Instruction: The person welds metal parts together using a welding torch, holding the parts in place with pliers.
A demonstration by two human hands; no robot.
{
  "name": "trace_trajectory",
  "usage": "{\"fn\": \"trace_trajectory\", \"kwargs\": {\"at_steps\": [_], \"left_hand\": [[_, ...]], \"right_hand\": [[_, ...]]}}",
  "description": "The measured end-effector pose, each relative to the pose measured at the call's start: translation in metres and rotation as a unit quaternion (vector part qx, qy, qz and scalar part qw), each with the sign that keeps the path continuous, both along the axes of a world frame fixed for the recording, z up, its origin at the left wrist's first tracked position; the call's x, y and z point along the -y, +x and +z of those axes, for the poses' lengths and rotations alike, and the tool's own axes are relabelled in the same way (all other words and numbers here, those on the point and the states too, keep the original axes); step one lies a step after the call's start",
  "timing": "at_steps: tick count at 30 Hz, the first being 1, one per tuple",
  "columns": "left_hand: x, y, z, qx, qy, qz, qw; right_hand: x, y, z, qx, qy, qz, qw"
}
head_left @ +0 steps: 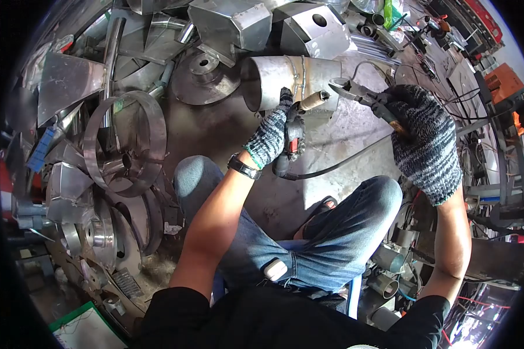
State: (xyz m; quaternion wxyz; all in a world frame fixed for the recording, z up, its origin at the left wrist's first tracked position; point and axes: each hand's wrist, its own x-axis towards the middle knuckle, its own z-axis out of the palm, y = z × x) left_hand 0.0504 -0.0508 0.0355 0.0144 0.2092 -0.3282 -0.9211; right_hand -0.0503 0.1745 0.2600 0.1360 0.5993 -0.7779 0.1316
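Note:
My left hand (269, 137), in a grey and black knit glove, is wrapped round the handle of a welding torch (295, 131). Its nozzle (314, 100) points up and to the right, and a black cable runs from its lower end toward the right. Also gloved, my right hand (426, 136) grips a pair of pliers (355, 93). The jaws look parted, close to the nozzle's tip but apart from it. Behind both tools lies a metal cylinder (273, 78) on its side, with a weld seam round it.
A round flanged metal piece (206, 81) and boxy sheet-metal parts (233, 26) lie beyond. To my left stands a large metal ring (125, 142) amid piled scrap. At the right are an orange machine (506, 81), cables and short pipe pieces (387, 259). Concrete floor (262, 198) shows between my knees.

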Motion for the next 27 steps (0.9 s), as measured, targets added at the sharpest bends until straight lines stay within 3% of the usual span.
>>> {"fn": "trace_trajectory", "kwargs": {"at_steps": [7,9,11,16,18,22,24,27], "left_hand": [[0.007,-0.017,-0.035,0.004,-0.107,0.031,0.994],[0.007,-0.026,-0.046,0.022,-0.196,0.101,0.975],[0.009,-0.027,-0.045,0.041,-0.187,0.093,0.977],[0.013,-0.023,-0.032,0.050,-0.177,0.069,0.980],[0.013,-0.016,-0.025,0.048,-0.261,0.046,0.963],[0.010,-0.015,-0.022,0.076,-0.233,0.037,0.969],[0.013,-0.021,-0.054,0.044,-0.347,0.040,0.936],[0.000,-0.009,-0.009,0.050,-0.321,0.091,0.941]], "right_hand": [[0.003,0.027,0.012,-0.010,0.060,-0.053,0.997],[-0.001,0.026,0.006,-0.019,0.050,-0.053,0.997],[-0.002,0.028,0.005,-0.074,0.042,-0.065,0.994],[0.003,0.031,0.010,-0.069,0.076,-0.071,0.992],[0.002,0.031,0.008,-0.090,0.064,-0.068,0.992],[0.003,0.033,0.001,-0.068,0.065,-0.092,0.991],[0.004,0.030,0.002,-0.075,0.067,-0.082,0.992],[0.008,0.026,-0.005,-0.078,0.054,-0.070,0.993]]}}
